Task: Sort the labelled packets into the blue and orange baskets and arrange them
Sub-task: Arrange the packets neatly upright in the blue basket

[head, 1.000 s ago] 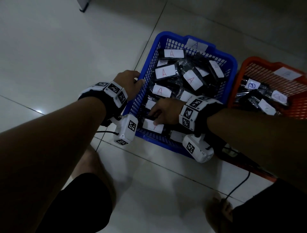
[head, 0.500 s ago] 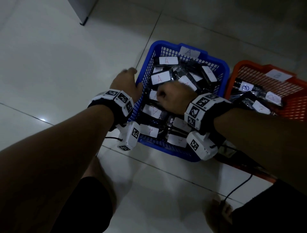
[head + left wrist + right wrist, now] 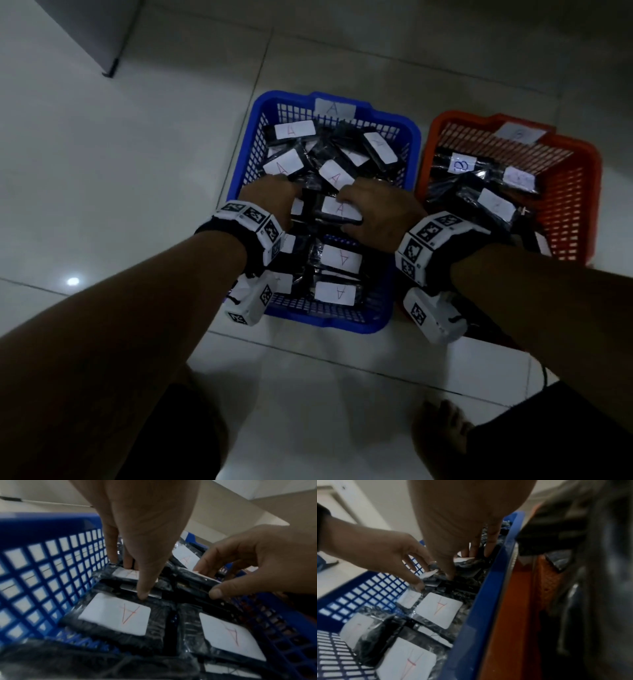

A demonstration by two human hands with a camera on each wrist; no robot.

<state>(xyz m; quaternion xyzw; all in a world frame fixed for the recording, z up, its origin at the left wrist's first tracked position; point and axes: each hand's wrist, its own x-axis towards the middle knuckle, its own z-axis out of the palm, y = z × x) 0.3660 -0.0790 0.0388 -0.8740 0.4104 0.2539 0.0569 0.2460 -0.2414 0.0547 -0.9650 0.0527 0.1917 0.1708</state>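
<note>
The blue basket (image 3: 404,137), tagged A, holds several black packets with white A labels. The orange basket (image 3: 589,161) to its right holds packets labelled B (image 3: 462,164). Both hands are inside the blue basket, side by side. My left hand (image 3: 274,198) pinches an A packet (image 3: 127,573) by the left wall, thumb on its near edge and fingers on its far edge. Just to its right, my right hand (image 3: 363,209) grips another A packet (image 3: 339,209) the same way. Flat A packets (image 3: 337,293) lie in rows near the basket's front.
Both baskets stand on a pale tiled floor. A dark cabinet corner (image 3: 109,72) is at the far left. My bare feet (image 3: 442,435) and knees are close to the baskets' front, and a black cable (image 3: 544,380) trails on the floor at right.
My left hand left the blue basket's left rim and went inside onto a packet. My right hand moved from the front row toward the basket's middle and took hold of a packet.
</note>
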